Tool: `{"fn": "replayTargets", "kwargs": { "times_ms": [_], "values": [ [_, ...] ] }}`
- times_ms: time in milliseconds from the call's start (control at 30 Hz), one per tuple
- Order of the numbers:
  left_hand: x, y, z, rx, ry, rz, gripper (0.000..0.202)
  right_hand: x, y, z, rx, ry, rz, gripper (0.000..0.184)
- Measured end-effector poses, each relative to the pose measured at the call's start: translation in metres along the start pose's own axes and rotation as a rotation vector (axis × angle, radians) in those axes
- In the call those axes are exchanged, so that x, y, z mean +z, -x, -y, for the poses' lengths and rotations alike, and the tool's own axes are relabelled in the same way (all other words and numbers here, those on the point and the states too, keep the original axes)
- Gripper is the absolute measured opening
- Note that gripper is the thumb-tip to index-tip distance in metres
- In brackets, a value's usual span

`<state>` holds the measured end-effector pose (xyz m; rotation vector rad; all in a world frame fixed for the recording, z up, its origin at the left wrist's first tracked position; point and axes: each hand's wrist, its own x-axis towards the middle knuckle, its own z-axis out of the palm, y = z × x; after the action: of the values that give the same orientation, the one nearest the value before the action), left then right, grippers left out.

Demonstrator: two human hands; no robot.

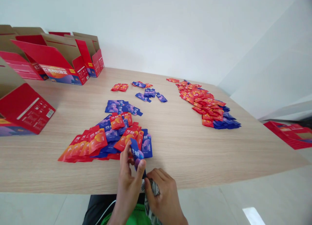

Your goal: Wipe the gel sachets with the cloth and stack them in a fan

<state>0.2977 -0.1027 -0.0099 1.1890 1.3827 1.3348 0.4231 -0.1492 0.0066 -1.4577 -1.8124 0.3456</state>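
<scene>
At the near edge of the table [175, 143], just in front of the person's lap, one blue sachet [136, 153] stands tilted, off the tabletop. Left hand [129, 182] has it between thumb and fingers. Right hand [163, 192] is closed on a crumpled grey patterned cloth [155, 188], fingertips right at the sachet's lower end; can't tell from where I stand whether they pinch it too.

Risks, as I judge them:
- Drop: the sachet looks slick and sits at the table edge. Loose left thumb, and it could end up on the lap or floor.
- Snag: cloth bunched against the sachet's end could drag it out of the left fingers.
- Squeeze: too much pinch could stress a seam, if it's filled.
- Slide: the near pile [97, 142] of red and blue sachets is heaped right by the left fingertips. A knuckle bump could topple it.
- Mix-up: colours overlap there; easy to grab the wrong one.

Far pile [200, 99] and open cartons [60, 56] are well clear of both hands.
</scene>
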Motion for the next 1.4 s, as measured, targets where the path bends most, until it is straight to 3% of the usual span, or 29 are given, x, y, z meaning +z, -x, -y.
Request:
{"fn": "replayTargets", "kwargs": {
  "times_ms": [100,200,300,433,600,833,1033,1167,1300,1400],
  "values": [
    [0.001,0.000,0.004,0.004,-0.075,0.021,0.078,-0.005,0.001,-0.008,0.019,0.006,-0.014,0.029],
    [-0.004,0.000,0.005,0.001,-0.037,0.101,0.075,-0.018,-0.005,-0.023,0.130,-0.147,0.043,0.034],
    [-0.009,0.001,0.003,0.007,-0.015,0.176,0.073,-0.037,-0.025,-0.046,0.246,-0.255,0.150,0.045],
    [-0.013,0.004,-0.001,0.015,0.018,0.170,0.068,-0.052,-0.070,-0.081,0.257,-0.275,0.398,0.054],
    [-0.013,0.013,-0.011,0.056,0.099,0.145,0.057,-0.042,-0.114,-0.111,0.223,-0.265,0.641,0.059],
    [-0.015,0.019,-0.020,0.051,0.114,0.143,0.051,-0.032,-0.137,-0.119,0.201,-0.239,0.897,0.052],
    [-0.017,0.023,-0.015,0.070,0.098,0.142,0.045,-0.038,-0.129,-0.123,0.200,-0.160,0.827,0.054],
    [-0.024,0.026,-0.002,0.193,-0.006,0.232,0.030,-0.066,-0.129,-0.140,0.219,-0.101,0.727,0.054],
    [-0.035,0.021,0.030,0.477,-0.171,0.405,0.035,-0.097,-0.156,-0.167,0.247,0.006,0.513,0.045],
    [-0.043,0.013,0.059,0.738,-0.279,0.500,0.036,-0.094,-0.185,-0.178,0.247,0.127,0.371,0.033]
  ]
}}
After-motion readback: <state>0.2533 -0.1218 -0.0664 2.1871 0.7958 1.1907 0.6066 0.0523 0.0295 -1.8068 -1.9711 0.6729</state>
